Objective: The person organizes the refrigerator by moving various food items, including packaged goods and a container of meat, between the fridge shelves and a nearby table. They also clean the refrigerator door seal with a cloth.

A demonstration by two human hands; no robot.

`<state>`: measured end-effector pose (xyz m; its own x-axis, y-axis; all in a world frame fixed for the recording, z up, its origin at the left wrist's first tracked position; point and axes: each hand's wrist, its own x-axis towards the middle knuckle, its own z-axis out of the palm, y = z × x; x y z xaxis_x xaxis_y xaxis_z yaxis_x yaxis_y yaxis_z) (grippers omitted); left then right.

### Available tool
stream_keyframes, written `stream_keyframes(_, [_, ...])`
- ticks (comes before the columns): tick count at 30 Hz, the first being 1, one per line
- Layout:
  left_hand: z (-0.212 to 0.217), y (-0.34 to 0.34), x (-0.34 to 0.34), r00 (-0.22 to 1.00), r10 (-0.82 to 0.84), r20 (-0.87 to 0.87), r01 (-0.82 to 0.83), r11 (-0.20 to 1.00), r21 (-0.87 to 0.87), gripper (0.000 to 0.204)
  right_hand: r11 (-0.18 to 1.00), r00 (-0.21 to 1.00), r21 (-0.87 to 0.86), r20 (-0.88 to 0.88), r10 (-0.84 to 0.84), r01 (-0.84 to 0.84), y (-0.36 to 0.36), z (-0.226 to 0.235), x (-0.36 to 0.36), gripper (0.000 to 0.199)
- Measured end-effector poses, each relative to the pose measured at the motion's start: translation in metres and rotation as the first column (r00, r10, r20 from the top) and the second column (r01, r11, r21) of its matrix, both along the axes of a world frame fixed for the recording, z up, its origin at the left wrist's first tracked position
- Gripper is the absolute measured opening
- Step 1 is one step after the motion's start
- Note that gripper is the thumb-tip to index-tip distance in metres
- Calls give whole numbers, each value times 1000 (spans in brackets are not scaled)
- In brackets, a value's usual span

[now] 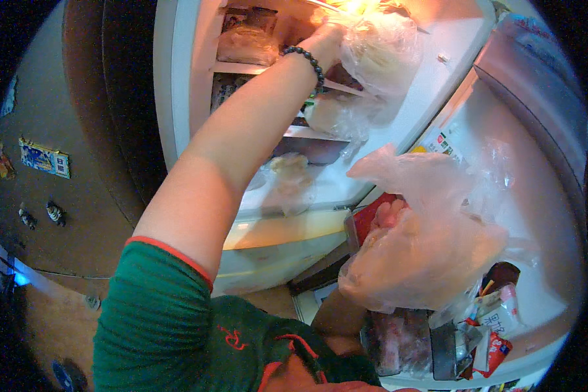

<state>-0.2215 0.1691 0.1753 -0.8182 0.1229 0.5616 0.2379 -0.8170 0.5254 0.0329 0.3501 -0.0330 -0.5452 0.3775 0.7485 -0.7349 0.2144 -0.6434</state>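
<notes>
My left hand [330,38], with a dark bead bracelet on its wrist, reaches into the brightly lit top of an open fridge compartment [411,108]. It is beside a clear plastic bag [385,55] of pale contents; glare and the bag hide its fingers. My right forearm [338,320] passes behind a large cloudy plastic bag [424,261]. Curled fingertips of my right hand [389,214] show at the bag's upper left edge, closed on it. A red tray or box [370,219] sits right behind those fingers; whether they touch it is unclear.
Shelves hold a wrapped package [247,46] and another plastic bag [340,117]. A bag with pale lumps [291,176] lies lower in the compartment. Packed meat [398,343] and several small packets [496,346] fill the lower right. The dark door [46,215] at left carries magnets.
</notes>
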Motion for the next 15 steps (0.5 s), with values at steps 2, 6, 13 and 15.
stream_keyframes(2, [-2, -18, -22, 998, 12, -68, -20, 993, -114, 27, 1000, 1000, -4, 5, 12, -12, -2, -1, 0, 50])
stream_keyframes(6, [6, -38, -45, 991, 67, -119, -92, 971, -220, 23, 1000, 1000, -10, 17, 2, -2, 1, -4, 3, 50])
stream_keyframes(13, [38, -18, -55, 782, 570, -254, -521, 373, -768, 40, 998, 997, -2, 34, -68, 68, 17, -4, 12, 50])
stream_keyframes(15, [21, -20, -89, 731, 570, -375, -633, 362, -684, 48, 998, 997, -8, 46, -62, 63, 16, -7, 9, 50])
